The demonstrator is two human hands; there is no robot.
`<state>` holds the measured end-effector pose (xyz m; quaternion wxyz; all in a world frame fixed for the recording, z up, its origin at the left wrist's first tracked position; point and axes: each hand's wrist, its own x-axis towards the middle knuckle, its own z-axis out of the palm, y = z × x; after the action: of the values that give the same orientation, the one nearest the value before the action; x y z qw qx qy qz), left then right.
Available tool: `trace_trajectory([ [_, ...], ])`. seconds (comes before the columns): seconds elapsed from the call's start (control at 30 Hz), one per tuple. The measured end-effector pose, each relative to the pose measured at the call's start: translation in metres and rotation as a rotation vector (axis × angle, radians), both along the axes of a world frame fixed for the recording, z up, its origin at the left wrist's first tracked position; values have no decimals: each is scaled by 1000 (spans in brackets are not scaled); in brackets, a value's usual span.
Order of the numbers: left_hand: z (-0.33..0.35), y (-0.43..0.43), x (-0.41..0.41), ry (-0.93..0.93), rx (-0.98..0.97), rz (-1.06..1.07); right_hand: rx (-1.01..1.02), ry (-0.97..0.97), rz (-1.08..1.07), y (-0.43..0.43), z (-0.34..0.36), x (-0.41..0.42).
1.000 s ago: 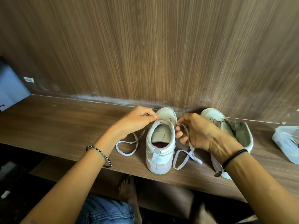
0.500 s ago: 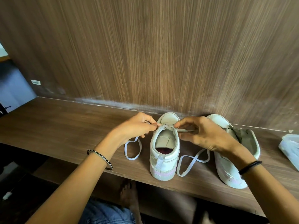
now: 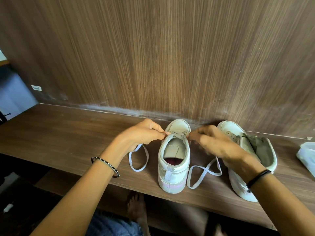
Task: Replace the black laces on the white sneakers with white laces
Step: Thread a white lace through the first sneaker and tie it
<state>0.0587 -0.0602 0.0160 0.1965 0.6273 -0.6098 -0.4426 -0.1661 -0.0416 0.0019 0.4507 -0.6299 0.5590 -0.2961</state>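
left hand [image 3: 143, 133] pinches white lace [image 3: 137, 170] | right hand [image 3: 213, 143] blurred, seemingly pinching lace

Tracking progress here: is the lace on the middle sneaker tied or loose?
Loose. The white lace trails in open loops on the shelf either side of the middle sneaker; left hand and right hand each pinch it.

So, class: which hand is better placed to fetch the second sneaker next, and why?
Probably the right hand: it is beside the second sneaker, while the left hand lies beyond the middle sneaker; both pinch the white lace.
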Motion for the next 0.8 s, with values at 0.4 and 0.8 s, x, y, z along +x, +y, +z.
trace_trajectory([
  [0.4, -2, 3, -5, 31, 3, 48, 569, -485, -118, -4, 6, 7],
  [0.8, 1, 4, -8, 10, -188, 6, 151, -259, -23, -2, 14, -3],
])
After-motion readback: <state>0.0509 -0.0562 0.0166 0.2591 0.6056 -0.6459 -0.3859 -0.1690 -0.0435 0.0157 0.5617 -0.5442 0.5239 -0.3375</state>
